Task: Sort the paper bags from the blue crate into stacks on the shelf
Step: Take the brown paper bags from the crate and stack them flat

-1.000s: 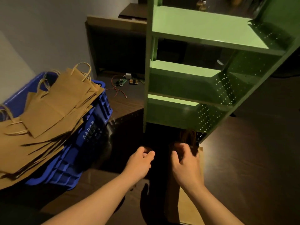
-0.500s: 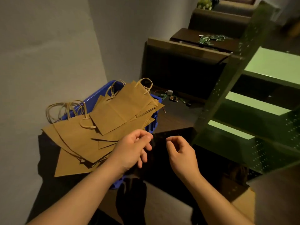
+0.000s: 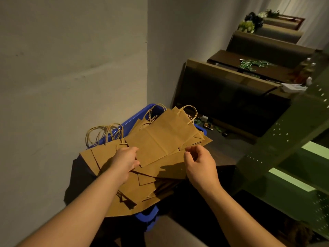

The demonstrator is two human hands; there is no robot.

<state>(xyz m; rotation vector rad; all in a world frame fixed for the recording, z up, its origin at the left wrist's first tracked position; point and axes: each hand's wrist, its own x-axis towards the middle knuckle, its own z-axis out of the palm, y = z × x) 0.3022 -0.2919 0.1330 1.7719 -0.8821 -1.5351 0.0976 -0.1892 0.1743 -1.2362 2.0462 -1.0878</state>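
The blue crate (image 3: 142, 114) stands against the wall and is heaped with flat brown paper bags (image 3: 165, 138), so many that they overhang its near rim and hide most of its walls; twisted paper handles loop up at the crate's far side and at its left corner. The left hand (image 3: 125, 160) lies over the near left part of the heap, its fingers reaching to the edge of the topmost bag and seemingly taking hold of it, though the fingertips are hidden by the hand itself, so I cannot tell whether it grips the bag or only rests on the paper. The right hand (image 3: 200, 162) hovers just right of that same bag, above the crate's near right side, fingers loosely curled with thumb and forefinger drawn toward each other and nothing between them. The green metal shelf (image 3: 292, 145) rises to the right of the crate; of its light green boards only slivers show, and none of them carries a bag as far as can be seen. Something brown lies low down by the shelf's foot, too dark to name. Judging from this, the sorting is at or near its beginning: the crate is still nearly full, no stack is visible on the shelf, and the step in hand is picking up the top bag.
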